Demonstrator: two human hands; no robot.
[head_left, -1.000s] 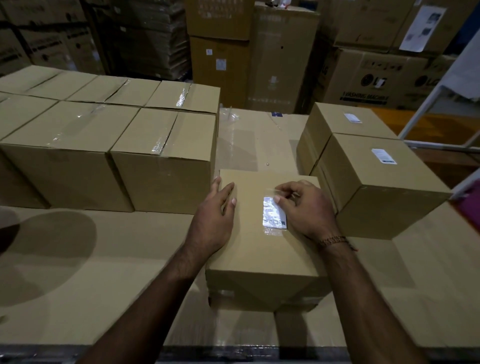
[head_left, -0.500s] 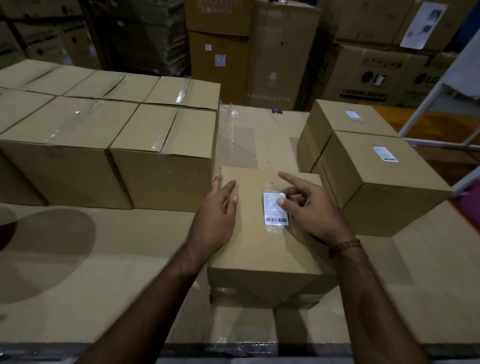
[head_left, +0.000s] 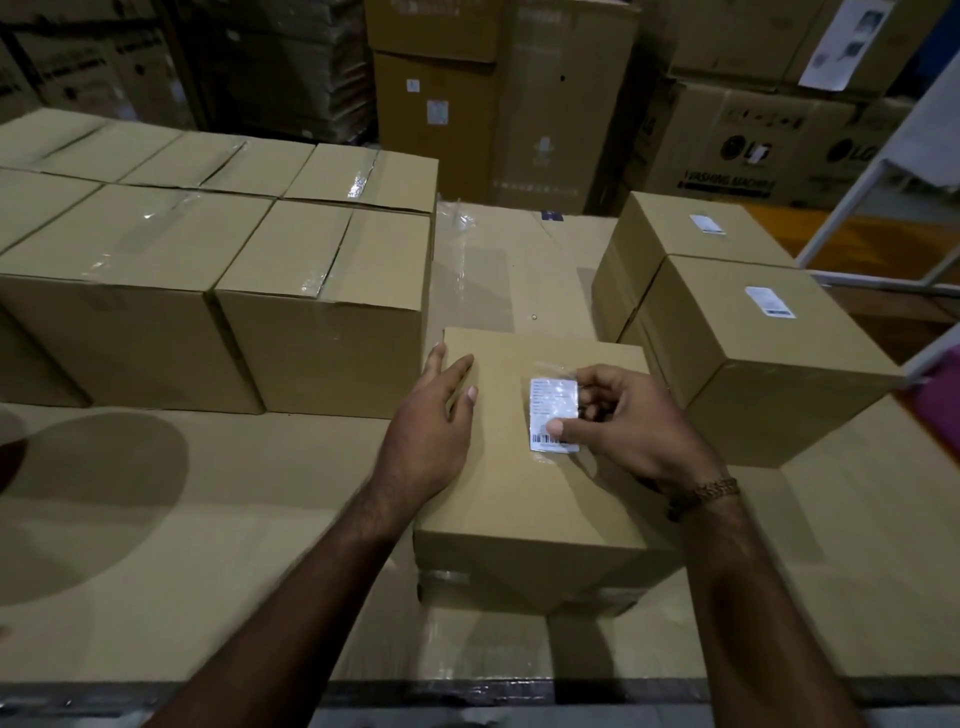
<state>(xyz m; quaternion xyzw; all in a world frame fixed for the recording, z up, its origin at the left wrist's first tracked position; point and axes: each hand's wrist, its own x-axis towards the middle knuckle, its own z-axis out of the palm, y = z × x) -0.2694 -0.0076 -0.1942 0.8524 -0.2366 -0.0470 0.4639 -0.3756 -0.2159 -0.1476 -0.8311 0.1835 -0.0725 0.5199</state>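
Nearest me the box (head_left: 535, 483) sits on the cardboard sheet (head_left: 208, 545), my left hand (head_left: 431, 431) lying flat and open along its left edge, my right hand (head_left: 628, 426) pinching the white label (head_left: 554, 415) on its top, with taped boxes (head_left: 322, 312) beyond on the left and labelled boxes (head_left: 753, 358) on the right.

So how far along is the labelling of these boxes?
Done: two brown cardboard boxes on the right each carry a white label on top. In hand: the left hand lies flat on the small brown cardboard box in the middle while the right hand presses a white barcode label onto its top with thumb and curled fingers. Left: the taped brown cartons on the left show no labels on top.
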